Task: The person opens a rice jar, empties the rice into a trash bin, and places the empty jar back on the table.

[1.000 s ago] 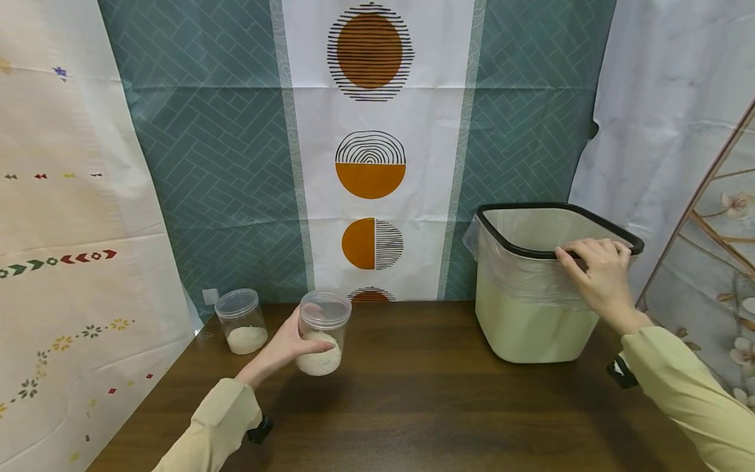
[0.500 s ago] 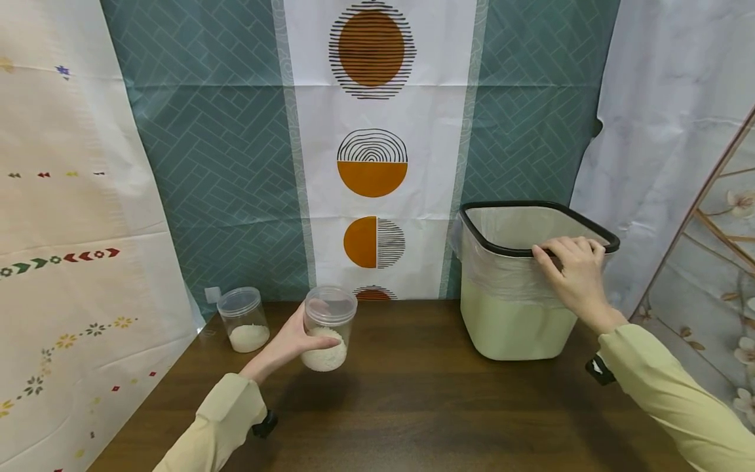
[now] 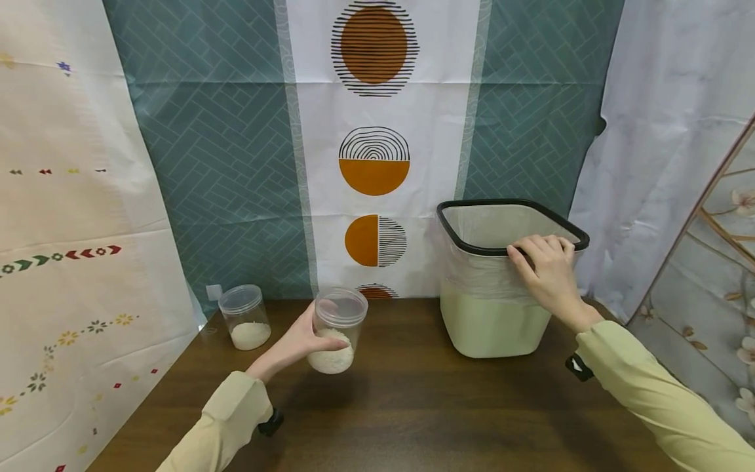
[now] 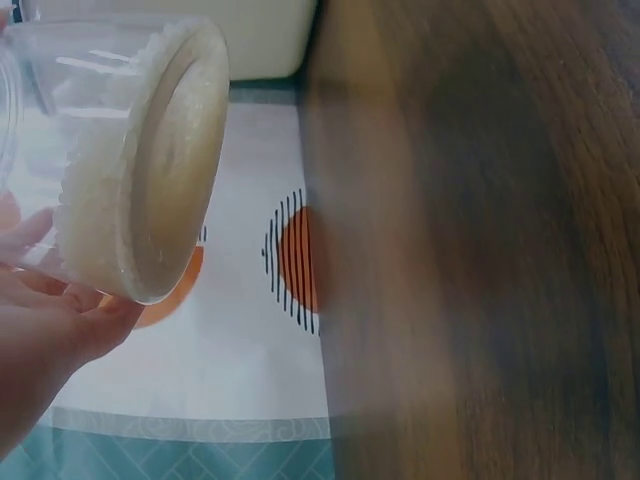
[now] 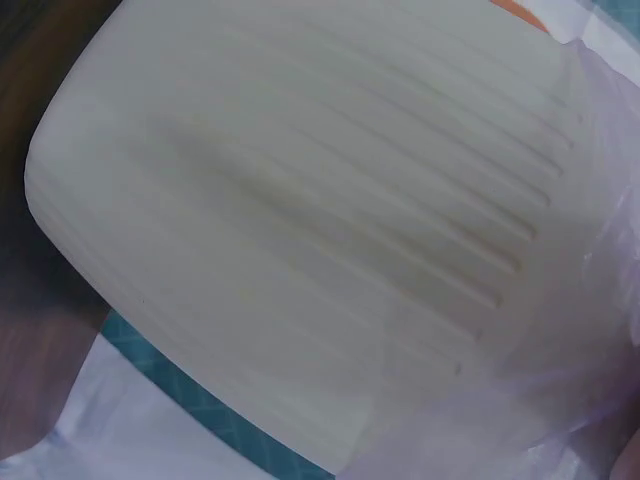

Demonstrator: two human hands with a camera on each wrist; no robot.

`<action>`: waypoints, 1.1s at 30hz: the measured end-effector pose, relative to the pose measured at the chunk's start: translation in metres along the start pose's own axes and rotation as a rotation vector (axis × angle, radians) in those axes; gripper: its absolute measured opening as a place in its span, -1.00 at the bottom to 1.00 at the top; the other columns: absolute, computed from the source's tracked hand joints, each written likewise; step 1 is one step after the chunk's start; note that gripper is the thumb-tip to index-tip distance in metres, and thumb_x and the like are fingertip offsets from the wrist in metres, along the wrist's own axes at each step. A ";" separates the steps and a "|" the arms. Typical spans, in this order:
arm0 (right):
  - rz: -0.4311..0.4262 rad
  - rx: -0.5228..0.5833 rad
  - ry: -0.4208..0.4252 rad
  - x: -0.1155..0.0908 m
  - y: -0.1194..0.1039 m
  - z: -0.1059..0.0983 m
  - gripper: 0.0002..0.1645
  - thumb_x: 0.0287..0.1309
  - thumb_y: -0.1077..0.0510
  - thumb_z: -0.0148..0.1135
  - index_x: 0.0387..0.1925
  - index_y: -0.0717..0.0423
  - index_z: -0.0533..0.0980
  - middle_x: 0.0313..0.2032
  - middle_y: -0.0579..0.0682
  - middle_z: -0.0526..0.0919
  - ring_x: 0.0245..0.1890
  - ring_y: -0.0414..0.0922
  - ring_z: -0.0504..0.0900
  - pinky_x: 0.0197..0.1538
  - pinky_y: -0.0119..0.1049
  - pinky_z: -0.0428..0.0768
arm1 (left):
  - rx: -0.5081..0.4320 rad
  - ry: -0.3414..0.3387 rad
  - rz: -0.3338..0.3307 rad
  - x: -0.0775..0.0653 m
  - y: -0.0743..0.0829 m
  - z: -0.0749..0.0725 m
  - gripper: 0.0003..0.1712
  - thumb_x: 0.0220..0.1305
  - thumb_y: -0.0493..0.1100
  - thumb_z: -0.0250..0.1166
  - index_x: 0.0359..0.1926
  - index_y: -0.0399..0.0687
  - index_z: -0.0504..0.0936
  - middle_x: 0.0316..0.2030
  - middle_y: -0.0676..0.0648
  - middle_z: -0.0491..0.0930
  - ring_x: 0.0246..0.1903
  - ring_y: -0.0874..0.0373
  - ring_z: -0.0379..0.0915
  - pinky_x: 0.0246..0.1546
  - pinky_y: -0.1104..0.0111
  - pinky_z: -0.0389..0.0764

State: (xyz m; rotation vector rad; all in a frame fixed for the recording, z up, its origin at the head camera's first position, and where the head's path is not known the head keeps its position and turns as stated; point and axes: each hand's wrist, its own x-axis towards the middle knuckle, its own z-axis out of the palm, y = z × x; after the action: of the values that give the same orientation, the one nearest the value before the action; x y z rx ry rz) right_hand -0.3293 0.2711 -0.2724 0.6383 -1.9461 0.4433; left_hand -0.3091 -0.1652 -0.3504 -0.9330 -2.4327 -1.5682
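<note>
Clear screw-top jar (image 3: 347,330) in the left hand (image 3: 303,341), bin (image 3: 492,321) rim under the right hand (image 3: 547,278)

The jar sits low and just left of centre in the frame, slightly tilted, with white grains (image 3: 330,362) in its lower part; its underside shows in the left wrist view, raised off the dark wooden worktop (image 3: 425,413). The left hand curls round its side, thumb across the front, hiding part of the wall.

At centre right, the right hand bends its fingers over the near edge of the pale green bin's black rim (image 3: 472,248), covering a stretch of it. A translucent liner (image 3: 472,272) hangs outside below that rim. Whether the bin's base touches the worktop is hard to tell.

A second jar (image 3: 240,308), also part-filled with grains, is at lower left, near the worktop's far edge and behind the left forearm. Beyond it, a small white square (image 3: 213,293) shows against the teal cloth (image 3: 212,131), whose white middle panel (image 3: 312,164) carries orange circles. A cream patterned cloth (image 3: 77,210) fills the left side; a pale curtain (image 3: 655,131) and floral cloth (image 3: 702,295) close off the right.
</note>
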 end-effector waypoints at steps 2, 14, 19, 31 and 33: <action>-0.007 0.007 -0.004 0.001 -0.003 0.003 -0.66 0.26 -0.03 0.00 -0.37 0.14 0.52 -0.36 0.09 0.53 -0.30 0.09 0.34 -0.03 0.11 0.04 | 0.010 -0.008 -0.006 0.000 0.001 0.001 -0.09 -0.15 -0.11 0.46 0.22 -0.03 0.17 0.05 -0.10 0.34 0.03 0.04 0.23 0.05 0.05 0.13; -0.022 0.029 -0.037 0.010 -0.025 0.019 -0.73 0.25 0.01 0.03 -0.35 0.12 0.51 -0.34 0.06 0.52 -0.28 0.07 0.35 -0.03 0.09 0.04 | 0.035 -0.050 -0.050 -0.002 0.020 0.006 -0.06 -0.16 -0.11 0.47 0.23 -0.12 0.13 0.05 -0.09 0.33 0.03 0.03 0.23 0.02 0.06 0.16; -0.047 0.041 -0.052 0.015 -0.034 0.029 -0.72 0.26 0.01 0.01 -0.31 0.14 0.50 -0.33 0.06 0.52 -0.27 0.06 0.35 -0.05 0.10 0.05 | 0.028 -0.055 -0.045 0.000 0.013 0.008 -0.04 -0.20 -0.04 0.49 0.22 -0.03 0.15 0.04 -0.06 0.33 0.03 0.05 0.23 0.03 0.06 0.16; -0.096 0.131 -0.076 0.019 -0.055 0.041 -0.49 0.30 -0.12 -0.11 -0.13 0.25 0.47 -0.26 0.09 0.52 -0.26 0.04 0.38 -0.01 0.07 0.05 | 0.022 -0.117 -0.027 -0.003 0.046 0.012 -0.10 -0.17 -0.19 0.47 0.19 -0.22 0.18 0.03 -0.12 0.33 0.03 0.00 0.23 0.02 0.06 0.18; -0.095 0.145 -0.081 0.020 -0.058 0.042 -0.48 0.31 -0.13 -0.12 -0.12 0.25 0.47 -0.25 0.09 0.53 -0.25 0.04 0.38 -0.01 0.06 0.05 | 0.036 -0.117 -0.021 -0.003 0.052 0.014 -0.13 -0.18 -0.20 0.47 0.16 -0.25 0.20 0.00 -0.12 0.35 -0.01 0.00 0.26 -0.03 0.09 0.24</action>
State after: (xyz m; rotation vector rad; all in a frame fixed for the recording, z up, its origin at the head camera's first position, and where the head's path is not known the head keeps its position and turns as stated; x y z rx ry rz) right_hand -0.3310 0.1971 -0.2707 0.8500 -1.9624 0.5084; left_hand -0.2749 -0.1401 -0.3166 -1.0247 -2.5478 -1.5114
